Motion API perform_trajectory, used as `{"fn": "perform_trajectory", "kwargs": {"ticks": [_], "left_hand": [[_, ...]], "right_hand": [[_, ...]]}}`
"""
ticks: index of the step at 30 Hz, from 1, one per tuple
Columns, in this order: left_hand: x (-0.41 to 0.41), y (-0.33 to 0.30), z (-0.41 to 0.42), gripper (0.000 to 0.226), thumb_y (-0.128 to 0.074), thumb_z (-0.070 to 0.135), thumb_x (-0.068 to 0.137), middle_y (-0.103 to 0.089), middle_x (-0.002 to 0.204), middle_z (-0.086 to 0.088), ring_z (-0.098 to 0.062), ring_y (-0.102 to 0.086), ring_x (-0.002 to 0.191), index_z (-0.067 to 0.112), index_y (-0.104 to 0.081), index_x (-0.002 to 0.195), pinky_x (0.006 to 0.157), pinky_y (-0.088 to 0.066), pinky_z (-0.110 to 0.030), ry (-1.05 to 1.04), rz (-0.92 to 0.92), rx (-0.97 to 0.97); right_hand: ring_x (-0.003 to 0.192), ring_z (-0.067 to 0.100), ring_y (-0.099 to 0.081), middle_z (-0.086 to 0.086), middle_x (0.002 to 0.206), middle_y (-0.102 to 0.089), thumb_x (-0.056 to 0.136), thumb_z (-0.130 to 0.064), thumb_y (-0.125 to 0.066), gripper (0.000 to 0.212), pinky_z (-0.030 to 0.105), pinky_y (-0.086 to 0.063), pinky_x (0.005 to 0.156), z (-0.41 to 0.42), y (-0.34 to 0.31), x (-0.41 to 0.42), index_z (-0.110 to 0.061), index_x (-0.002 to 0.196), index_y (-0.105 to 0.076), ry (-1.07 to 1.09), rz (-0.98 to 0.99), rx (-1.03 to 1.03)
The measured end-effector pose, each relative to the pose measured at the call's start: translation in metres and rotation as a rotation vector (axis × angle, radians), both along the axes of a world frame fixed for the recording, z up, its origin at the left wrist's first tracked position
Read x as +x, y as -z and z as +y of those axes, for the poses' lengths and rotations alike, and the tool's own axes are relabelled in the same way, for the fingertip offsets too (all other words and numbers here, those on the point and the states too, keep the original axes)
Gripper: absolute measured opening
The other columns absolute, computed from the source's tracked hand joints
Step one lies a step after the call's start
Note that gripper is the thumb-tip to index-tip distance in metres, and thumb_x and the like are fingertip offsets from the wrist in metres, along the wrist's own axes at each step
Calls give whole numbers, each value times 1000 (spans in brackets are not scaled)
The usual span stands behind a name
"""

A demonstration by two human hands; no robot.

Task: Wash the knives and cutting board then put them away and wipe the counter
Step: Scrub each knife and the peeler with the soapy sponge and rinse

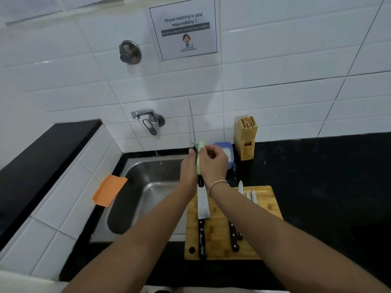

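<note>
My right hand (212,163) has its fingers (206,149) curled and pinching a green sponge (200,157) against the knife I'm washing, a thin blade (192,121) pointing straight up above the sink (148,187). My left hand (189,171) wraps the dark handle (200,181), fingers closed around it, pressed against the sponge from the other side. Both forearms reach forward and converge at the sink's right edge. Right of the sink, a wooden cutting board (262,208) lies on the black surface (328,187), carrying a large knife (202,218) and smaller ones (233,235). Behind it stand a blue container (229,153) and a knife block (246,137).
</note>
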State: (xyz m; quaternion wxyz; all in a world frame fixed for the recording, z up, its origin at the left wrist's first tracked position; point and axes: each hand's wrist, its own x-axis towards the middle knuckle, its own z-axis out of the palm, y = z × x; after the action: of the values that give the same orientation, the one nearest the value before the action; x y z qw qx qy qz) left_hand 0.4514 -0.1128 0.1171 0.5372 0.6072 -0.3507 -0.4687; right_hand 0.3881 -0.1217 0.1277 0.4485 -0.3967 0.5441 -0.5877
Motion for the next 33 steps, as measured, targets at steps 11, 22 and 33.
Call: {"fn": "perform_trajectory", "kwargs": {"ticks": [11, 22, 33], "left_hand": [[4, -8, -5, 52, -31, 45, 110, -74, 98, -5, -18, -70, 87, 10, -69, 114, 77, -57, -33, 17, 328, 47], [6, -24, -6, 28, -42, 40, 109, -75, 113, -17, -39, -70, 106, 13, -48, 108, 92, -58, -51, 32, 469, -18], [10, -27, -2, 30, -47, 25, 101, -74, 87, -14, -28, -70, 85, 7, -70, 94, 70, -56, -37, 161, 482, 254]], "right_hand": [[76, 12, -64, -3, 79, -69, 93, -20, -63, 16, 31, -54, 75, 18, 13, -9, -19, 79, -68, -152, 14, 98], [92, 11, -60, 0, 96, -65, 88, -13, -67, 2, 23, -50, 87, 33, 10, -14, -14, 90, -67, -123, 388, -426], [93, 19, -55, 6, 97, -63, 87, -12, -65, 8, 38, -51, 86, 3, 20, -25, -7, 91, -70, -106, 709, -580]]}}
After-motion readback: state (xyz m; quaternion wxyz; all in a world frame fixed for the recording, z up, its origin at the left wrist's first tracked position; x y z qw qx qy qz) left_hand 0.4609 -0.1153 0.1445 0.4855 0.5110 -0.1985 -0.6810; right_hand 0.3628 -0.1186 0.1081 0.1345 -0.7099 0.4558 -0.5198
